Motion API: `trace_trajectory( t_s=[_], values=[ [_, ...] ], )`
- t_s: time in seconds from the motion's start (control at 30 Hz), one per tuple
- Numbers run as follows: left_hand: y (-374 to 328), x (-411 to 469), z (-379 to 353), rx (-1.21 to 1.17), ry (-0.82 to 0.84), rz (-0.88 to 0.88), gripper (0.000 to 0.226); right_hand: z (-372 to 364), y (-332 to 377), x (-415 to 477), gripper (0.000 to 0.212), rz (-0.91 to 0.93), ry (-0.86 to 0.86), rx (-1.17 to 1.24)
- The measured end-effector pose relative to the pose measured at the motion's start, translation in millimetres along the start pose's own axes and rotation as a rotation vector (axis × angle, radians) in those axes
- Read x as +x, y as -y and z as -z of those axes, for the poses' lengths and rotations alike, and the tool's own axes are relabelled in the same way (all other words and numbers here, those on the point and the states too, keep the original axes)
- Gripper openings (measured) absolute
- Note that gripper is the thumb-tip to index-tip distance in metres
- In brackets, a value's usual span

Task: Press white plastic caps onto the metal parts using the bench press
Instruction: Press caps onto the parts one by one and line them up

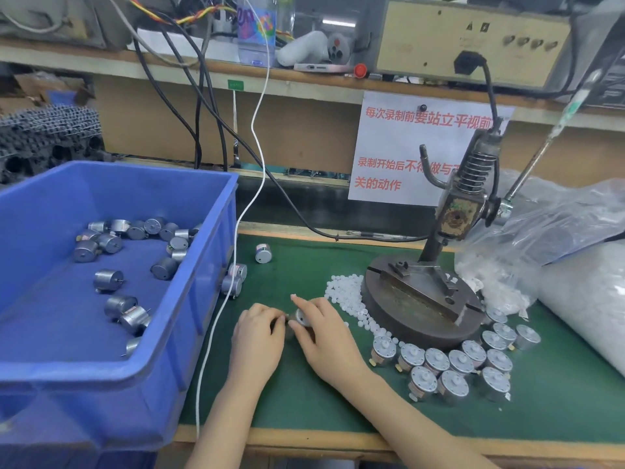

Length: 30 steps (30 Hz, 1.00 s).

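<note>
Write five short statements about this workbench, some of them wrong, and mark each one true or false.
1. The left hand and right hand hold one metal part over the green mat. True.
2. The blue bin holds only white caps. False: it holds loose metal parts.
3. The bench press stands left of the bin. False: it stands to the bin's right.
4. Loose white caps lie beside the press base. True.
5. Capped parts are grouped in front of the press. True.
</note>
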<state>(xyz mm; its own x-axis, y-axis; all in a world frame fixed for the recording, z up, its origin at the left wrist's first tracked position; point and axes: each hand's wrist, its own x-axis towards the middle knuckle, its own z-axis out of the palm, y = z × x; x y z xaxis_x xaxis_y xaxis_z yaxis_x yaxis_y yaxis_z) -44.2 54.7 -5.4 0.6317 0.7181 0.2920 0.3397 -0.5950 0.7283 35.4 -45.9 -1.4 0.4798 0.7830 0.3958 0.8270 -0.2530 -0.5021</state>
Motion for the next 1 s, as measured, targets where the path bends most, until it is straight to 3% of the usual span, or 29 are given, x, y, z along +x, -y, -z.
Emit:
trace_trajectory(
  t_s=[0.17,0.37,0.57,0.73,0.87,1.0],
  values=[
    [-1.9,-1.4,0.4,0.018,0.0,-0.006,0.015,12.1,6.2,-4.7,0.024,-0.082,-0.253,0.206],
    [-3.0,-2.0,-2.2,0.079,-0.019,-0.006,0.015,56.5,-0.3,-5.9,0.026,-0.321,-0.37,0.433],
    [-18.9,11.3,-7.3,0.26,-0.014,0.052,0.017,103.1,-28.4,-17.5,0.038,-0.35,-0.334,0.227],
    [-22.7,18.8,-14.5,0.434,-0.032,0.096,0.022,132.8,-58.9,-20.9,0.031,-0.383,-0.383,0.097],
    [-16.0,19.3,-17.1,0.337,-0.062,0.094,0.025,144.6,-80.1,-12.0,0.022,-0.412,-0.378,0.053],
    [-14.1,20.9,-16.9,0.248,-0.078,0.123,0.028,143.8,-96.2,-3.1,0.029,-0.397,-0.334,-0.129]
  ],
)
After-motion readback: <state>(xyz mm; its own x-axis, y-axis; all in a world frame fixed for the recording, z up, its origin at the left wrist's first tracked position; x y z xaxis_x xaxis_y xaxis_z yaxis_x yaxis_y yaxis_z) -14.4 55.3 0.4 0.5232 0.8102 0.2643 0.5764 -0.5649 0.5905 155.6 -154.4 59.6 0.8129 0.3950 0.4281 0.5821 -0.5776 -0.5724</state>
